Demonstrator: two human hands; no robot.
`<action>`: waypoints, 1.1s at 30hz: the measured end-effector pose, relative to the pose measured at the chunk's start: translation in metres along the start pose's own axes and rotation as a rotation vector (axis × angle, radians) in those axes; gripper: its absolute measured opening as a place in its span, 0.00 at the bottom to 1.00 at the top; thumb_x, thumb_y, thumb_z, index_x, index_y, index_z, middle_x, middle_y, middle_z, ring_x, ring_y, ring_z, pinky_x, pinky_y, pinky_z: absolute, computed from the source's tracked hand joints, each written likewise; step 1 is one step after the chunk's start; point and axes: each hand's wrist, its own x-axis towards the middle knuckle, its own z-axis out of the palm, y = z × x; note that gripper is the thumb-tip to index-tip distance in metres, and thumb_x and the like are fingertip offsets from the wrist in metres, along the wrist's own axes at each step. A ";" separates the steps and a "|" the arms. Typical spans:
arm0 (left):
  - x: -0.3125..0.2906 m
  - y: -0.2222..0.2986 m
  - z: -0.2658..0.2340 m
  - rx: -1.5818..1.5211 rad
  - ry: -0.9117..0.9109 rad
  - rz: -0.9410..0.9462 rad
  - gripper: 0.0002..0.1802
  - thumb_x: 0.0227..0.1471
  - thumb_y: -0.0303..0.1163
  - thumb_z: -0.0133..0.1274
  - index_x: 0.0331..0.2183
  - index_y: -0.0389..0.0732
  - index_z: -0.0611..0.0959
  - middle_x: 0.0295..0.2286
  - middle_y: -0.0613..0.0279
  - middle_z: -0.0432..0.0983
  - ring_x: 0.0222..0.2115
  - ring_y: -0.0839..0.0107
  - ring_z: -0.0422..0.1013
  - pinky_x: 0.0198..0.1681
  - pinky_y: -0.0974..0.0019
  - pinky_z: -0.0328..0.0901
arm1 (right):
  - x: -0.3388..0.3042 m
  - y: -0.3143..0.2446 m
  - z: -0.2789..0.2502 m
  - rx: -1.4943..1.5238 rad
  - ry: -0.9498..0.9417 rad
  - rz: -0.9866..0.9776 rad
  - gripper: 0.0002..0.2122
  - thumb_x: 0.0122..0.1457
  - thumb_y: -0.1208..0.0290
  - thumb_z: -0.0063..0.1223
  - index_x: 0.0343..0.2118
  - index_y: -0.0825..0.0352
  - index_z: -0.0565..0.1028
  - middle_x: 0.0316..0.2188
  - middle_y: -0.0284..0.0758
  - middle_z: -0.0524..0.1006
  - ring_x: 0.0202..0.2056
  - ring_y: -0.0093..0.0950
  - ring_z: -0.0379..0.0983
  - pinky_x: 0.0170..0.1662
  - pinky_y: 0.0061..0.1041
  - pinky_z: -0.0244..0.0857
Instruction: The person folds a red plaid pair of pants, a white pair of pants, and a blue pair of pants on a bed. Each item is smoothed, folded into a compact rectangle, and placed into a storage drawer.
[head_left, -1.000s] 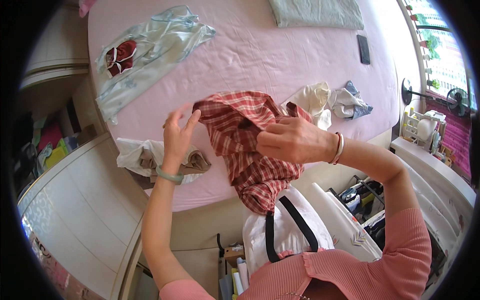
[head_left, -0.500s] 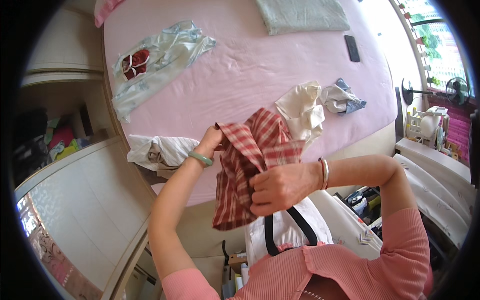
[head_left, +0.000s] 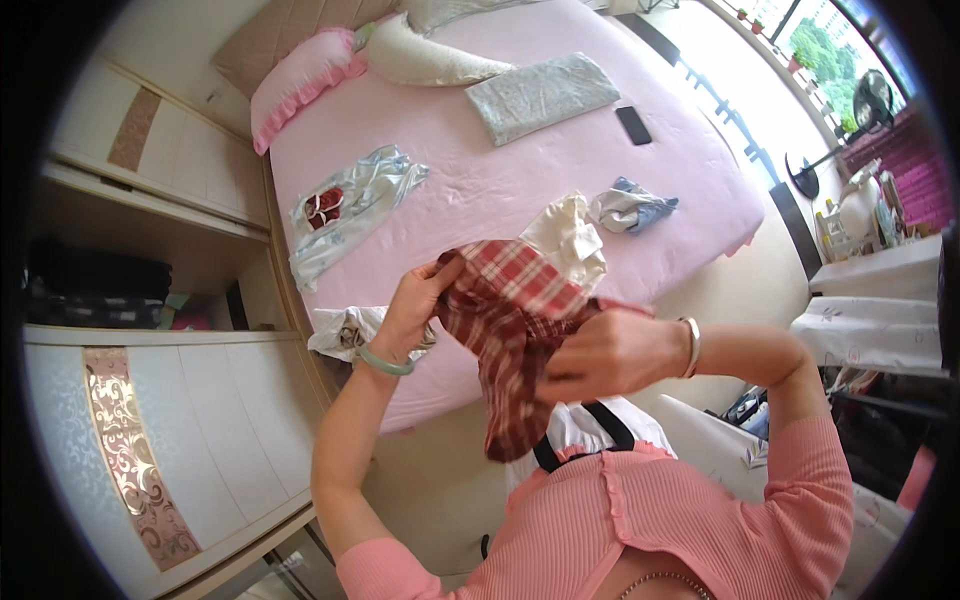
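A red and white plaid garment (head_left: pixel 505 335) hangs in the air between my hands, bunched and folded, so its exact kind is hard to make out. My left hand (head_left: pixel 415 305), with a green bangle at the wrist, pinches its upper left corner. Over its lower right side, my right hand (head_left: pixel 620 358), wearing a silver bangle, is closed on the cloth and slightly blurred. Just beyond the plaid cloth, a cream garment (head_left: pixel 568 240) lies crumpled on the pink bed (head_left: pixel 470 190). Beside that is a grey and blue garment (head_left: pixel 632 207).
A pale blue satin garment (head_left: pixel 370 190) with a small dark red piece (head_left: pixel 323 207) on it lies at the bed's left. White and brown clothes (head_left: pixel 345 330) sit near my left wrist. Farther off are a folded grey blanket (head_left: pixel 545 97), a phone (head_left: pixel 633 126) and a wardrobe (head_left: pixel 240 410).
The view has tilted up, showing pillows at the far end of the bed. The plaid garment has shifted and narrowed in its lower part, while both hands keep hold of it.
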 end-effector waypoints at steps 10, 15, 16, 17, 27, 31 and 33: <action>-0.114 0.030 0.117 0.252 -0.321 0.153 0.13 0.57 0.33 0.55 0.40 0.36 0.83 0.27 0.70 0.78 0.23 0.86 0.70 0.22 0.82 0.64 | -0.016 -0.066 -0.040 -0.032 0.223 0.387 0.05 0.52 0.69 0.56 0.33 0.61 0.76 0.41 0.30 0.72 0.26 0.27 0.73 0.23 0.27 0.69; -0.139 0.037 0.132 0.269 -0.313 0.246 0.15 0.55 0.23 0.55 0.46 0.36 0.78 0.34 0.63 0.79 0.29 0.83 0.70 0.29 0.78 0.67 | -0.025 -0.076 -0.038 -0.077 0.312 0.453 0.07 0.53 0.69 0.59 0.35 0.59 0.76 0.44 0.34 0.74 0.33 0.30 0.76 0.30 0.29 0.71; -0.142 0.037 0.132 0.276 -0.293 0.276 0.15 0.54 0.22 0.54 0.46 0.37 0.77 0.34 0.63 0.79 0.29 0.83 0.70 0.29 0.78 0.67 | -0.026 -0.077 -0.035 -0.091 0.329 0.452 0.06 0.54 0.68 0.58 0.34 0.59 0.76 0.43 0.33 0.73 0.31 0.30 0.75 0.28 0.30 0.69; -0.146 0.036 0.133 0.283 -0.272 0.307 0.16 0.53 0.21 0.54 0.46 0.37 0.76 0.34 0.62 0.79 0.30 0.83 0.70 0.30 0.78 0.67 | -0.027 -0.077 -0.032 -0.105 0.346 0.451 0.05 0.55 0.67 0.57 0.34 0.58 0.75 0.43 0.32 0.73 0.29 0.30 0.74 0.26 0.30 0.68; -0.124 0.015 0.087 0.968 0.021 0.657 0.13 0.46 0.18 0.54 0.37 0.38 0.78 0.28 0.64 0.75 0.27 0.80 0.68 0.28 0.73 0.68 | -0.008 -0.091 -0.041 -0.105 0.229 0.437 0.06 0.55 0.70 0.57 0.33 0.62 0.72 0.28 0.32 0.69 0.24 0.33 0.71 0.26 0.31 0.66; -0.141 0.033 0.071 0.343 -0.105 0.406 0.14 0.42 0.14 0.44 0.34 0.33 0.77 0.29 0.63 0.75 0.30 0.77 0.71 0.37 0.73 0.69 | -0.019 -0.090 -0.053 -0.060 0.317 0.477 0.05 0.53 0.73 0.59 0.31 0.64 0.74 0.27 0.33 0.70 0.25 0.32 0.71 0.27 0.29 0.66; -0.159 0.045 0.075 0.373 -0.133 0.402 0.18 0.40 0.13 0.39 0.34 0.33 0.77 0.30 0.64 0.75 0.33 0.76 0.72 0.41 0.72 0.68 | -0.023 -0.094 -0.059 -0.040 0.332 0.494 0.06 0.52 0.74 0.60 0.30 0.64 0.74 0.28 0.33 0.71 0.25 0.32 0.71 0.28 0.29 0.66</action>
